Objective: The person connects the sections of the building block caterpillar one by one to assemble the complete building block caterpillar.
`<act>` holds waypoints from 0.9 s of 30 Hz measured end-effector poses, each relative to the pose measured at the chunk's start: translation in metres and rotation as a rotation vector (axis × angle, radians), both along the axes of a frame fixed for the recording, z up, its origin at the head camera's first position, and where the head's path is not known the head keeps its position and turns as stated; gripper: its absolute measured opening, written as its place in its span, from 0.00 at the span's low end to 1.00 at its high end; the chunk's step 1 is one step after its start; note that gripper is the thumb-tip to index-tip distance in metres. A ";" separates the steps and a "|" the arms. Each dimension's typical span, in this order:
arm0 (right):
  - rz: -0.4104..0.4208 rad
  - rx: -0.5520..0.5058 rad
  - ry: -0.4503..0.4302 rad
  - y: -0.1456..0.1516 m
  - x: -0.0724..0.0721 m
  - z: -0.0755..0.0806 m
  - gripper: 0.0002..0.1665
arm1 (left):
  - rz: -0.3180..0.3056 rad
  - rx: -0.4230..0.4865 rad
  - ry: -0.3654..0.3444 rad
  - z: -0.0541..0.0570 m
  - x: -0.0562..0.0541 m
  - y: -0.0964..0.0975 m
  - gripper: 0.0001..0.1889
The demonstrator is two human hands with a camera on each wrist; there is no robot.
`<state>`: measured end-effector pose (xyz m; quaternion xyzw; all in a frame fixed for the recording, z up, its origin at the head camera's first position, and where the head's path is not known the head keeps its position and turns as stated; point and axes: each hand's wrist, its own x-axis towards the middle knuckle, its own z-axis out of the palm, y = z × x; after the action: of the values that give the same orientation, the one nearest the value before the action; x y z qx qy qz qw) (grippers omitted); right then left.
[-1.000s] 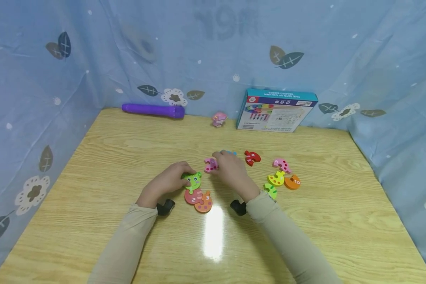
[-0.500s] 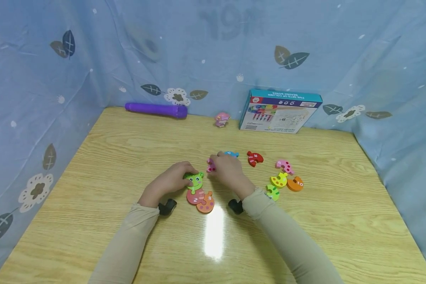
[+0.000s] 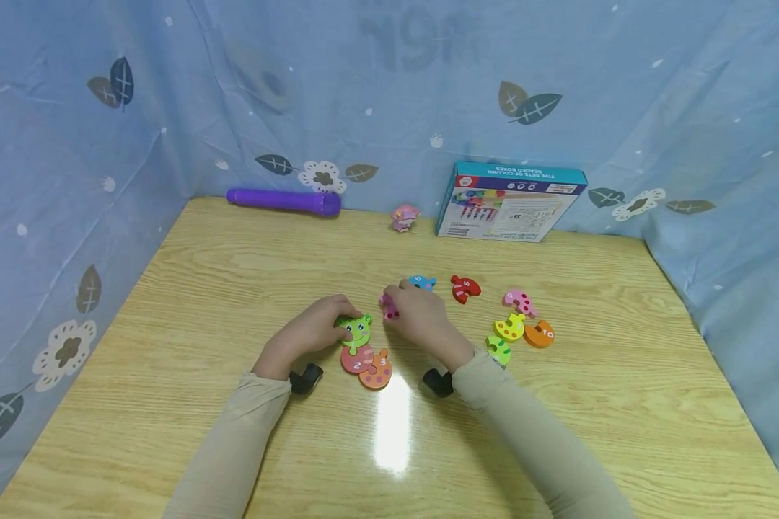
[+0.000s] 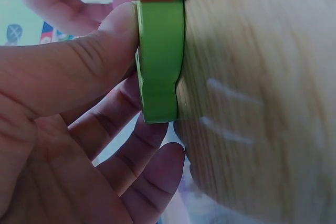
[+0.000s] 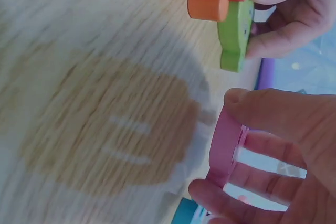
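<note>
Pink piece (image 3: 390,307) is pinched by its edges between thumb and finger of the right hand (image 3: 422,310), apart from the green head piece (image 3: 355,331). Head is gripped by the left hand (image 3: 308,331), in line with the red 2 piece (image 3: 358,358) and orange 3 piece (image 3: 376,372). Whether the pink one is clear of the table (image 3: 324,454) can't quite be told. Best kept level and pinched by edges only; head should be held lightly so joints aren't sprung.

Watch: blue piece (image 3: 422,282) just beyond the right hand, easily nudged; green striped piece (image 3: 498,350) right beside the right sleeve (image 3: 526,425). Red 8 piece (image 3: 465,289) and yellow piece (image 3: 509,328) lie farther right. Box (image 3: 509,205) at the back isn't in the way.
</note>
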<state>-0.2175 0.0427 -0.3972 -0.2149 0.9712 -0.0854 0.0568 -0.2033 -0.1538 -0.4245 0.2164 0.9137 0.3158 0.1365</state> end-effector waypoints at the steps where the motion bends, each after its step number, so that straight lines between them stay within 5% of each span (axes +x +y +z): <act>1: 0.012 -0.012 0.001 0.002 0.002 0.001 0.20 | -0.001 0.001 -0.001 0.000 0.000 0.000 0.18; 16: 0.247 -0.173 -0.043 0.020 0.030 0.003 0.21 | 0.009 0.007 -0.030 0.003 0.001 0.000 0.18; 27: 0.340 -0.144 -0.024 0.022 0.043 0.000 0.20 | 0.000 0.006 -0.023 0.002 -0.001 0.000 0.18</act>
<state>-0.1746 0.0648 -0.3975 -0.3785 0.9115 -0.1464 0.0662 -0.2042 -0.1541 -0.4226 0.2131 0.9111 0.3209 0.1465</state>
